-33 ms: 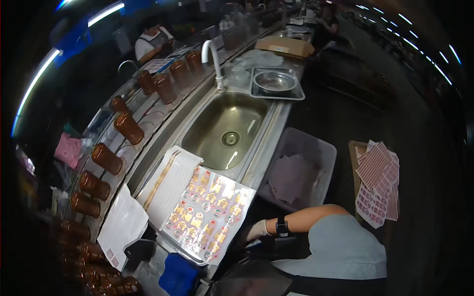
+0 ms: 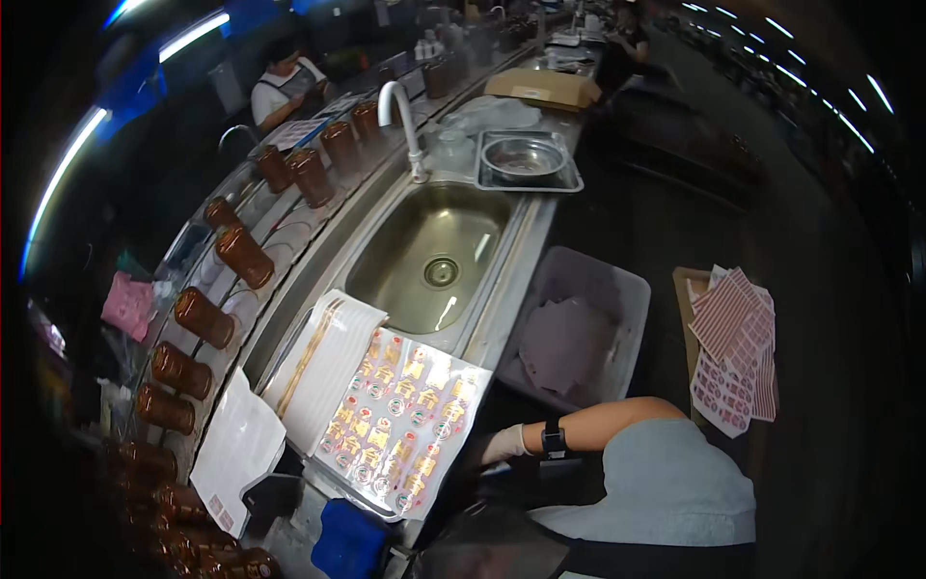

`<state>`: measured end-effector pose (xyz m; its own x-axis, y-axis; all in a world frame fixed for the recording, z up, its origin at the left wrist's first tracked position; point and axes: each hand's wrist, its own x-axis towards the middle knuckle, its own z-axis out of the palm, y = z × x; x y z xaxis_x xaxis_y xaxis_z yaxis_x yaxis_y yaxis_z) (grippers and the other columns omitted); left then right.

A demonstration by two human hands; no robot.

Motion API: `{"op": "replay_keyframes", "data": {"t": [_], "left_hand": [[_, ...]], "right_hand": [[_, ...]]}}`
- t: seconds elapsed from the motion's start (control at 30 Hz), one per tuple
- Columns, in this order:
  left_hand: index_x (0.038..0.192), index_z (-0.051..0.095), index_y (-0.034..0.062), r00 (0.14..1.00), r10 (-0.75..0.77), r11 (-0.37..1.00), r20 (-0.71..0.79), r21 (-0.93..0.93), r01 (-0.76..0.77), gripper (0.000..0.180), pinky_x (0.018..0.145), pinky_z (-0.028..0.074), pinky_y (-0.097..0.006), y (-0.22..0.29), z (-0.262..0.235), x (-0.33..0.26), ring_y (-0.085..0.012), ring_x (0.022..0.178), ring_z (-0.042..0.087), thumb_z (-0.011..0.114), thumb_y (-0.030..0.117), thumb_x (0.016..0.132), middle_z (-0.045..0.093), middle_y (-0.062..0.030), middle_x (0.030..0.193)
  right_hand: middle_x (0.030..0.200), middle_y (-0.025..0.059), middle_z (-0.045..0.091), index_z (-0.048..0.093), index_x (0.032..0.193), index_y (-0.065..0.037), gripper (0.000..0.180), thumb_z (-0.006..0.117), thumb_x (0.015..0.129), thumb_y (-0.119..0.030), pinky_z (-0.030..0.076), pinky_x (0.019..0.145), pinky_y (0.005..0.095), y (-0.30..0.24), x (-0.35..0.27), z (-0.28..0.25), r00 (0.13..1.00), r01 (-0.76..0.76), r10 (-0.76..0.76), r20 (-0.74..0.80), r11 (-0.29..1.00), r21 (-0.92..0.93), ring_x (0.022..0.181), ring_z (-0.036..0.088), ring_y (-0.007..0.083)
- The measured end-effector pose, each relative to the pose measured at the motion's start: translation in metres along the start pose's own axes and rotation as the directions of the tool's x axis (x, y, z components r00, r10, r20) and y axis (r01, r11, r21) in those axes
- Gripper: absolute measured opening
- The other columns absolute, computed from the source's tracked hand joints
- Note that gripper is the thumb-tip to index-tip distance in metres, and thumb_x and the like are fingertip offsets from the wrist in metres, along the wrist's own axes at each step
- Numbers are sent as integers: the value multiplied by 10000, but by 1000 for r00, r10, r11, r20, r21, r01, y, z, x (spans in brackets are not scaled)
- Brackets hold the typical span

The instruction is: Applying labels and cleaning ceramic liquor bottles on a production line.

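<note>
My right hand [image 2: 503, 445], in a whitish glove with a dark band at the wrist, reaches in below the front edge of the counter. Its fingers are lost in shadow, so whether it holds anything is hidden. My left hand is out of sight. Nearest to the right hand, a shiny sheet of gold and red printed stickers [image 2: 405, 425] lies on the counter and overhangs its edge. Beside it is a folded white towel [image 2: 323, 362] with a brown stripe. Farther left lies a white sheet [image 2: 236, 449], and a blue object [image 2: 347, 540] sits near me.
A steel sink [image 2: 415, 232] with a white tap [image 2: 397, 116] is set beyond the stickers. Brown jars [image 2: 243, 256] line the left ledge. A steel bowl [image 2: 524, 159] stands on a tray. A plastic bin [image 2: 632, 309] with papers and sticker sheets [image 2: 733, 338] lie right. Someone [image 2: 287, 87] stands across.
The whole view has shifted slightly, with the counter and its things sitting a little farther left. My right hand stays by the counter edge.
</note>
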<state>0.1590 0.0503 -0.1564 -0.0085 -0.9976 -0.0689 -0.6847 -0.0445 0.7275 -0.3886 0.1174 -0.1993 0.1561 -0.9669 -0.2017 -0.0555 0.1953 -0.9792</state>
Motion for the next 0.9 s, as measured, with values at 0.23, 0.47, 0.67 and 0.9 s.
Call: {"op": "replay_keyframes", "data": {"t": [0.23, 0.47, 0.67, 0.9], "left_hand": [[1072, 585, -122, 998, 13, 998, 63, 53, -16, 339, 691, 508, -387, 11, 16, 27, -279, 751, 597, 692, -34, 763, 643, -199, 884], [1063, 585, -128, 997, -81, 995, 8, 56, 80, 335, 726, 511, -403, -26, 8, 5, -298, 776, 603, 692, -28, 761, 645, -222, 896], [1056, 585, -134, 978, -188, 979, -86, 68, 194, 333, 756, 514, -417, -66, -10, -29, -313, 798, 608, 691, -23, 760, 647, -241, 906], [1027, 601, -170, 915, -262, 954, -307, 63, 295, 357, 847, 503, -453, -68, -21, -24, -410, 901, 648, 633, -31, 699, 653, -346, 984]], "right_hand": [[743, 97, 651, 698, 930, -11, 360, 612, 927, -360, 469, 554, 373, 14, -124, -16, 632, -513, 497, -595, 843, 160, 592, 576, 191], [1004, 133, 714, 703, 1080, -1, 617, 598, 884, -576, 499, 776, 410, 14, -149, 9, 650, -759, 675, -349, 605, -242, 878, 657, 283], [914, 67, 728, 744, 999, -32, 506, 630, 887, -512, 503, 772, 349, -99, -129, -73, 621, -762, 714, -324, 455, -460, 817, 658, 176], [846, 25, 702, 737, 969, -24, 414, 607, 948, -417, 491, 713, 287, -213, -92, -21, 832, -466, 507, 225, 859, -211, 731, 626, 122]]}}
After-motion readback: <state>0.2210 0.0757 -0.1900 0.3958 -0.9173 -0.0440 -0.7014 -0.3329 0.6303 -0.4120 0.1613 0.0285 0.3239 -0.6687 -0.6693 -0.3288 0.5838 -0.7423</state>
